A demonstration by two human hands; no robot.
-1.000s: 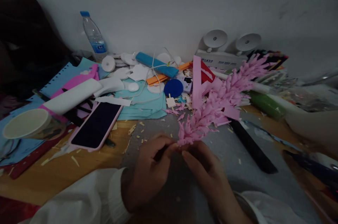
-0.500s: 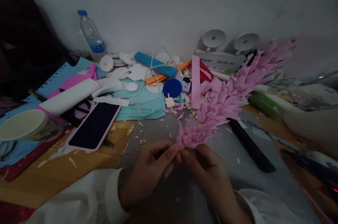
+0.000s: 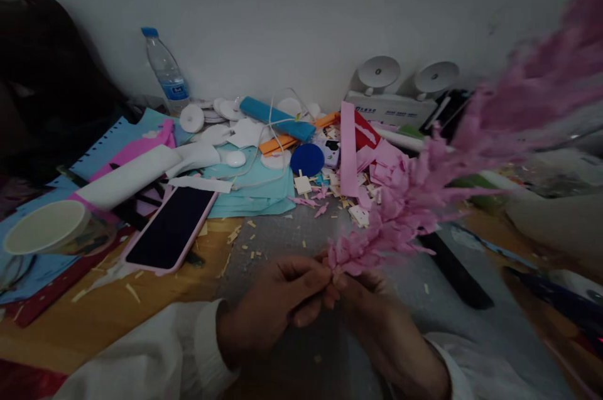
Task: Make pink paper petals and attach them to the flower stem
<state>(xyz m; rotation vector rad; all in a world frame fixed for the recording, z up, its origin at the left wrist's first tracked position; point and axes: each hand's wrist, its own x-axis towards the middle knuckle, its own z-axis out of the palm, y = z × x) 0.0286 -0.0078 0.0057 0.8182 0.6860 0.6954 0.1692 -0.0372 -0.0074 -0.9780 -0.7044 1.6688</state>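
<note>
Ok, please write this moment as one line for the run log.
left hand: pinches base of pink spray; right hand: holds same base; pink spray: slants up rightward; phone: at left, screen dark

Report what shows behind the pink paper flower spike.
Behind the pink paper flower spike, cut pink paper, a black strip and a green roll partly show. The spike covers the black strip's far end; anything fully hidden cannot be told.

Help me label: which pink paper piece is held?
The ruffled flower spike, its near end in left hand and right hand; the flat strip and scraps lie loose.
</note>
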